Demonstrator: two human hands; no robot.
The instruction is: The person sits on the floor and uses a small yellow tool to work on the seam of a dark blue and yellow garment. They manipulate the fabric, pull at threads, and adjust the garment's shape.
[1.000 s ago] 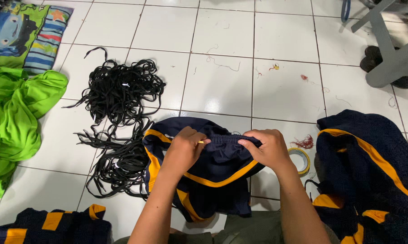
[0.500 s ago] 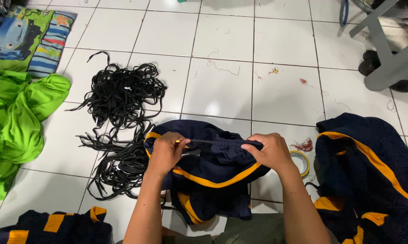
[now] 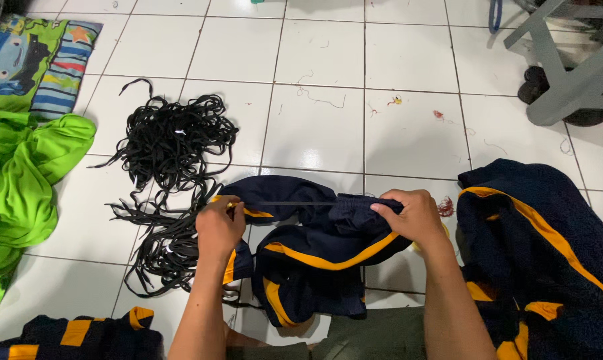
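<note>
A navy garment with orange stripes (image 3: 315, 260) lies on the white tiled floor in front of me. My right hand (image 3: 411, 217) pinches its bunched waistband at the right. My left hand (image 3: 219, 227) is closed at the garment's left end, and a thin black cord (image 3: 295, 203) runs taut between the two hands along the waistband. A tangled heap of black cords (image 3: 171, 143) lies just left of my left hand, with more strands trailing down beside my forearm.
A pile of navy and orange garments (image 3: 548, 253) sits at the right, another (image 3: 81, 337) at the bottom left. Bright green cloth (image 3: 21, 173) and a patterned mat (image 3: 28, 63) lie at the left. A grey stand's legs (image 3: 568, 73) are at the top right.
My hands have drawn apart, the left moving left and the right moving right, so the black cord is now stretched straight along the waistband.
</note>
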